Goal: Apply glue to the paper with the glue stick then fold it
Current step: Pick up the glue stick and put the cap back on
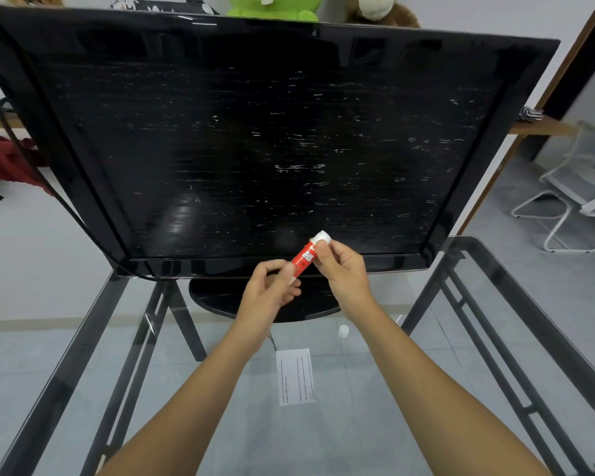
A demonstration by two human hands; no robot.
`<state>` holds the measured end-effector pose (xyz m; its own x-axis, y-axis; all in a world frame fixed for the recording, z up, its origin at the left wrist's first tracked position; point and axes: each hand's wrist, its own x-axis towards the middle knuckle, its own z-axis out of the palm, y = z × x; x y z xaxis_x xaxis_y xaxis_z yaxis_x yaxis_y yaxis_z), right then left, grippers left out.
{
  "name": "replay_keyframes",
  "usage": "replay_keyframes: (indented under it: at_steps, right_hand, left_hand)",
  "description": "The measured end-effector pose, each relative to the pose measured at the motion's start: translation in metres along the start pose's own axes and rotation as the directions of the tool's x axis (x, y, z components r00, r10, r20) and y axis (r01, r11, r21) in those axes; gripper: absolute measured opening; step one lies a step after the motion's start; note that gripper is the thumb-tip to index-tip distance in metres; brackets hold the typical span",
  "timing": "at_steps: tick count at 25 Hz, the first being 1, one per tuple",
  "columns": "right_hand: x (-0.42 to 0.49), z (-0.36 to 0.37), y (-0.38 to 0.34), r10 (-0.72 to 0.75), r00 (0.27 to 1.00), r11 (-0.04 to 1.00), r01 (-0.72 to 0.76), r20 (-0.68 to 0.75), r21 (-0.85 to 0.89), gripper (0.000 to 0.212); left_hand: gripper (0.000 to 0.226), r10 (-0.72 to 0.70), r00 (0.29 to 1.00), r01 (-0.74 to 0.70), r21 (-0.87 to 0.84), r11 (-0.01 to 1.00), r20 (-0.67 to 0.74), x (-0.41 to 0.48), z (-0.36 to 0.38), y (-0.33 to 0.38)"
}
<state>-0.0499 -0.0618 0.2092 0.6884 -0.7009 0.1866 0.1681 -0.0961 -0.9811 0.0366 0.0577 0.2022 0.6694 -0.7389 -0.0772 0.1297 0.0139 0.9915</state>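
Centrally, the thumb and fingertips [323, 253] of the right hand [342, 269] curl around the upper part of a red glue stick [303, 258], just below its white end, which pokes out above them. The left hand [268, 286] pinches the stick's lower end between its curled fingers. Both hands hold the glue stick tilted, its top leaning to the right, raised above a glass table [488, 338] and clear of its surface. Two bare forearms reach in from the bottom edge. Below the hands, a small white sheet of paper [295, 376] with faint printed lines lies flat on the glass between the forearms, untouched. A small white cap [343, 330] sits on the glass just beyond the paper's far right corner, near the right wrist. Behind the hands stands a large black television [255, 149], its screen dark and scratched, on an oval base. Through the glass show the table's dark metal frame and a grey tiled floor. A white chair [577, 201] stands to the right.
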Motion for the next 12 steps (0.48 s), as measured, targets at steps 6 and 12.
replay_keyframes:
  at_steps: [6,12]
  right_hand:
    - [0.001,0.000,0.000,0.041,0.999,0.999,-0.041,-0.012,0.009,0.026]
    - [-0.002,0.000,0.004,0.059,0.998,0.997,-0.059,-0.007,0.043,0.026]
  left_hand:
    - [0.025,0.324,0.946,-0.312,0.334,0.890,0.019,-0.002,-0.006,-0.006]
    - [0.048,-0.343,0.917,0.372,-0.131,0.919,0.202,0.005,-0.003,0.008]
